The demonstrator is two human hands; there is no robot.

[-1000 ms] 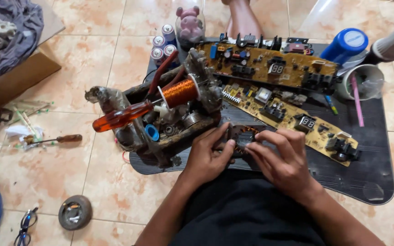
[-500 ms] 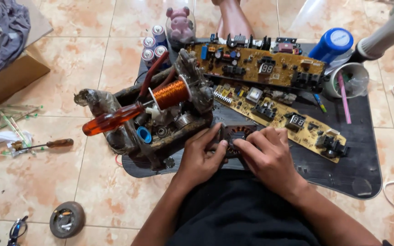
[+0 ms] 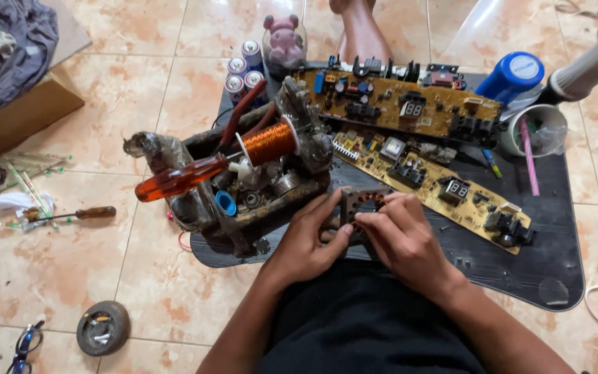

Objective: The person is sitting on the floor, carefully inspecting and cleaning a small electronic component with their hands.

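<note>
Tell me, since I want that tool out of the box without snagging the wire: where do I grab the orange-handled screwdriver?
Grip the translucent orange screwdriver handle from the left. It sticks out past the grimy parts box, free of clutter, while its shaft end lies beside the copper wire spool. Draw it out leftward along its own tilt.

Even, soft daylight; faint shadows; mild glare on floor tiles [image 3: 140, 277]; sharp focus; slight wide-angle edge distortion.
</note>
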